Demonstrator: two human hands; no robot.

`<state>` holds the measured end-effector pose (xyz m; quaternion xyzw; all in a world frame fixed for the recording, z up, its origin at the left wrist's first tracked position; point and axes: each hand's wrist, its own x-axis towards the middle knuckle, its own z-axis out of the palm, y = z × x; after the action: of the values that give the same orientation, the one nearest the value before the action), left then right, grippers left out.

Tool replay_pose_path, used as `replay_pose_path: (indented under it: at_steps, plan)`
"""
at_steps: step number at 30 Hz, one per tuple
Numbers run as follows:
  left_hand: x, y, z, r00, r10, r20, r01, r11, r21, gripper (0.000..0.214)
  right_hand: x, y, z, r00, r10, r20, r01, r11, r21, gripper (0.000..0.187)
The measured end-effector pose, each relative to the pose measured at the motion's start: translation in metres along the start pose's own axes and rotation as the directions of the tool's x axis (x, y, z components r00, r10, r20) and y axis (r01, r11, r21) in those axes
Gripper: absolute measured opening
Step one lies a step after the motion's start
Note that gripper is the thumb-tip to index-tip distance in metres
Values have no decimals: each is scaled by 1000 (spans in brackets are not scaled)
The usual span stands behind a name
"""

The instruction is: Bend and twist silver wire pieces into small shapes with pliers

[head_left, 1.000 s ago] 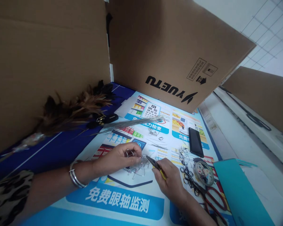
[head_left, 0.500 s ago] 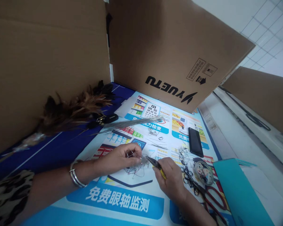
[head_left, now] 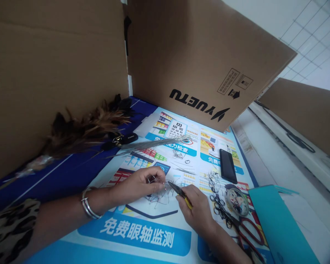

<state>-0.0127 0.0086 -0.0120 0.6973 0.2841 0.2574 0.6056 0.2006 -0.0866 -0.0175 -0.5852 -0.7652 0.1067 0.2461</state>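
Towards the near edge of the desk, my left hand pinches a curved silver wire beside a loose tangle of wire. My right hand is closed around yellow-handled pliers, their tips just beside the left fingertips; whether they grip anything, I cannot tell. As I judge it, the tangle and a small heap of bent wire farther back are already shaped, while the piece in hand looks unfinished. Much seems left: short straight wires lie beyond my hands, and a long straight bundle reaches from the left side towards the middle. Red-handled scissors lie near the right edge.
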Motion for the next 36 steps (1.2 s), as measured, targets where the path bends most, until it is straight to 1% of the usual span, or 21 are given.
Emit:
replay_pose_path:
  at_steps: [8,15,18,23,31,36]
  plan:
    - [0,2,0,1000,6,6,-7,999,32,6,0,1,0,1000,-13,13,13,1000,-9,12]
    - [1,1,0,1000,7,16,-8,1000,24,9,1,0,-1,1000,4,27,-5,999,52,11]
    - [1,1,0,1000,1,3,-1,1000,16,7,1,-1,-2,999,18,28,-20,998,63,11]
    - [0,1,0,1000,14,-17,-14,1000,11,7,1,-2,-2,999,27,37,-28,999,46,11]
    - [-1,3,1,999,31,-34,-29,998,53,5,1,-2,-2,1000,-3,20,3,1000,17,12]
    - [0,2,1,999,44,-25,-42,998,57,5,2,-2,-2,1000,8,25,-8,1000,21,12]
